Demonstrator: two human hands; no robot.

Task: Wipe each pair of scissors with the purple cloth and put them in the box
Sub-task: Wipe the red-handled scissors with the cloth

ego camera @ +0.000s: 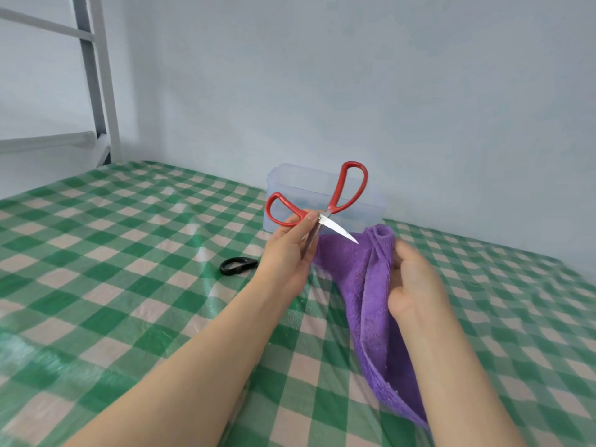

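Observation:
My left hand (290, 250) holds the red-handled scissors (342, 195) near their pivot, handles up and spread apart, one blade pointing right toward the cloth. My right hand (409, 282) grips the purple cloth (361, 272), which hangs down to the table. The tip of the blade reaches the cloth's upper edge. Behind the scissors stands a clear plastic box (371, 204), open at the top. A second pair with black handles (237, 265) lies on the table left of my left wrist, its blades hidden behind the hand.
The table is covered with a green and cream checked cloth (129, 253) under shiny plastic. A pale wall runs close behind the box. A white metal frame (96, 75) stands at the back left.

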